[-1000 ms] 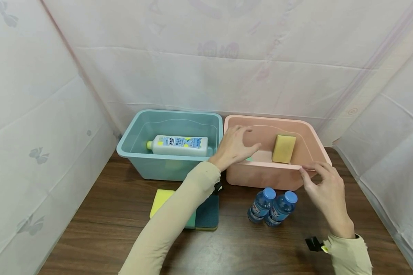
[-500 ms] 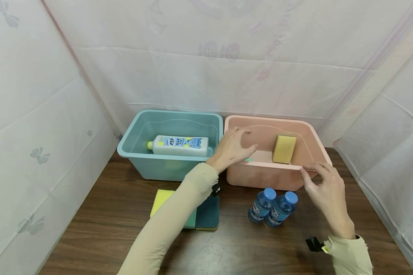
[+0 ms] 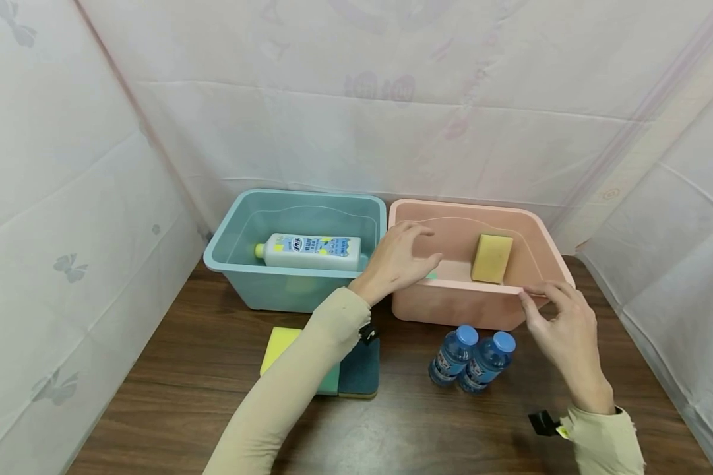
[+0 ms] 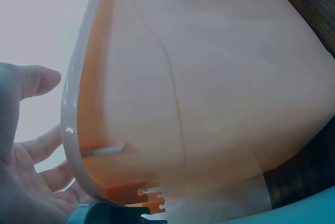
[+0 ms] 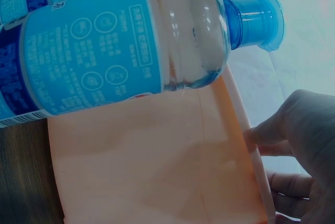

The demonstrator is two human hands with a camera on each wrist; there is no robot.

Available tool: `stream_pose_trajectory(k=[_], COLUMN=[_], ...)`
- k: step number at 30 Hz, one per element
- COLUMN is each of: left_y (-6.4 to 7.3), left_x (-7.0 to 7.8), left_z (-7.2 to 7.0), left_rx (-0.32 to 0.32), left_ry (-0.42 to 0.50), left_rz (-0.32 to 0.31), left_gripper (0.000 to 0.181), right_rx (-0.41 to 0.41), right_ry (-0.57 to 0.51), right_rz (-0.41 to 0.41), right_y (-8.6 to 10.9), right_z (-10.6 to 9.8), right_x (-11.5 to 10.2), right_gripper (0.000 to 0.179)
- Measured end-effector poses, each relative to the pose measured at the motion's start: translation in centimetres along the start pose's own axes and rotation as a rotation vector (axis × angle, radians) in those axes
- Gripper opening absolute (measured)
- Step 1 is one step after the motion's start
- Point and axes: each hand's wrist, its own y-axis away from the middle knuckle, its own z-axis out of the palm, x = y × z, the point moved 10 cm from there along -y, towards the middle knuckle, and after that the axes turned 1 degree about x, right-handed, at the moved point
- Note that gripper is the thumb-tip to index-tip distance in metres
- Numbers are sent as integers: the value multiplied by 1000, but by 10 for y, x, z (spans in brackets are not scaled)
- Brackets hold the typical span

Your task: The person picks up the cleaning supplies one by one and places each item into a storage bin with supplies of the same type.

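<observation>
In the head view my left hand [image 3: 399, 258] is over the near left corner of the pink bin [image 3: 451, 302], fingers spread and bent, with nothing between thumb and fingers. The left wrist view has its thumb [image 4: 39, 80] apart from the bin's rim, its other fingers behind it. At the near right corner, my right hand [image 3: 566, 326] pinches the pink rim, thumb outside and fingers over the edge. A yellow sponge [image 3: 491, 258] leans upright inside the pink bin. Part of a small green thing [image 3: 431, 276] shows beside the left thumb. Two blue-capped water bottles [image 3: 447, 356] [image 3: 487, 361] stand in front.
Left of the pink bin is a blue bin [image 3: 273, 290] with a white bottle [image 3: 311, 252] lying in it. Partly under my left forearm lie a yellow sponge [image 3: 281, 343] and a dark green scouring pad [image 3: 359, 369]. White sheeting [image 3: 332, 145] encloses the wooden table [image 3: 184, 389].
My left hand has shifted slightly left and toward me, its wrist drawing back a little. The right hand keeps its hold on the pink rim; the bottles and bins stand as before.
</observation>
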Motion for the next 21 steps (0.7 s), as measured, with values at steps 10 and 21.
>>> stream_pose_trajectory(k=[10, 21], left_y=[11, 22], left_x=[8, 16], left_z=[-3, -8], left_rx=[9, 14], left_ry=[7, 10], left_rz=[27, 45], left_gripper=[48, 48], right_rx=[5, 20], right_ry=[3, -11], right_rz=[0, -15], right_y=[2, 1], right_z=[-3, -3], right_x=[0, -3], right_gripper=[14, 13])
